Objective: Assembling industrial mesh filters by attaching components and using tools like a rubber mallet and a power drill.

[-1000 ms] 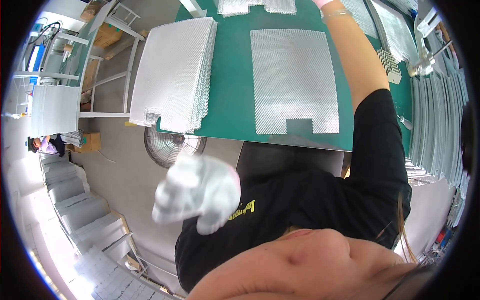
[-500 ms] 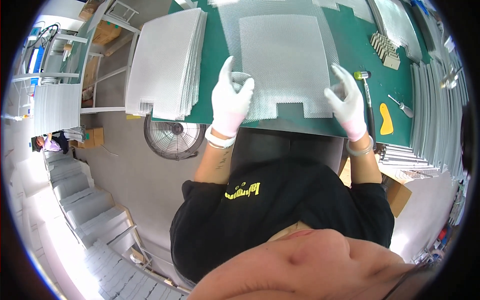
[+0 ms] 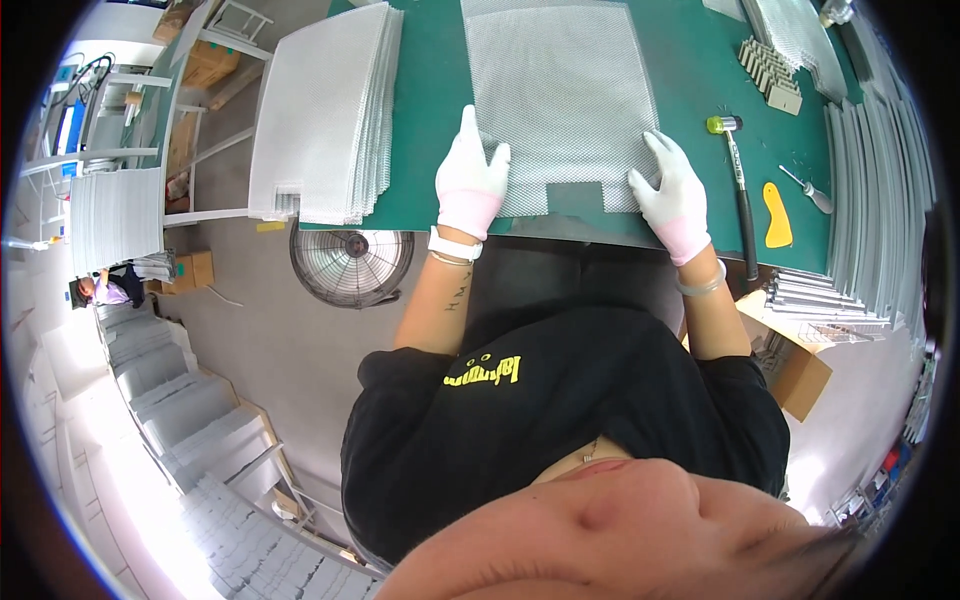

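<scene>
A silvery wire-mesh sheet with a rectangular notch in its near edge lies flat on the green tabletop. Both of my hands wear white gloves with pink cuffs. At the sheet's left edge is my left hand, its index finger stretched forward and its thumb spread toward the mesh. My right hand rests by the near right corner, fingers extended along the edge and thumb apart. Neither hand visibly closes around the sheet, though the fingers' undersides are hidden.
Left on the table stands a stack of mesh sheets. To the right lie a mallet, a yellow scraper, a screwdriver and a row of beige metal pieces. A floor fan stands below the near left edge.
Both hands have come closer together against the sheet's sides. Loose mesh that spread out beyond the sheet now lines up with it. The view has shifted slightly.
</scene>
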